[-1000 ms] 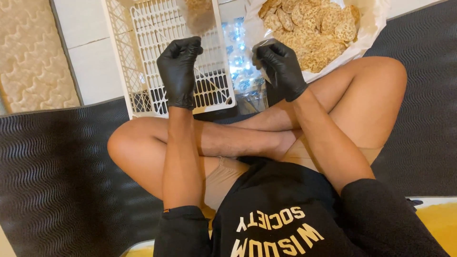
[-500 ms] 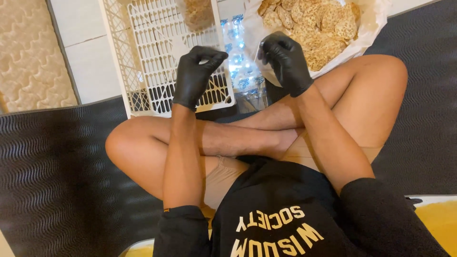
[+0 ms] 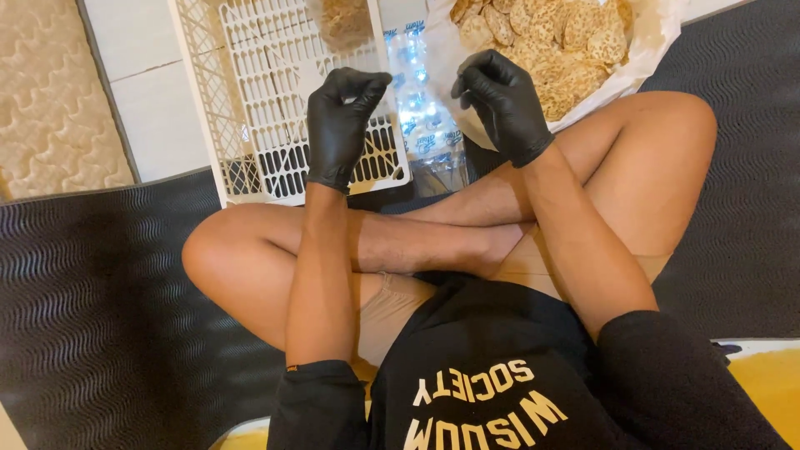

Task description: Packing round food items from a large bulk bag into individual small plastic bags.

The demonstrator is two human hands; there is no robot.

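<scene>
I sit cross-legged on a dark ribbed mat, wearing black gloves. My left hand (image 3: 342, 125) is raised over the white plastic crate (image 3: 250, 100), its fingers curled and pinching the left edge of a clear plastic bag with blue print (image 3: 421, 100). My right hand (image 3: 500, 104) pinches the bag's right edge, just in front of a heap of round brown crackers (image 3: 558, 42) on white paper. The bag hangs between both hands above my shins.
A filled bag of crackers (image 3: 342, 21) lies in the crate at the top. White floor tiles (image 3: 142, 92) and a beige quilted mat (image 3: 50, 100) are at the left. The dark ribbed mat (image 3: 100, 317) spreads on both sides of my legs.
My left hand has shifted right toward the bag and curled its fingers inward. My right hand stays at the bag's other edge, slightly higher.
</scene>
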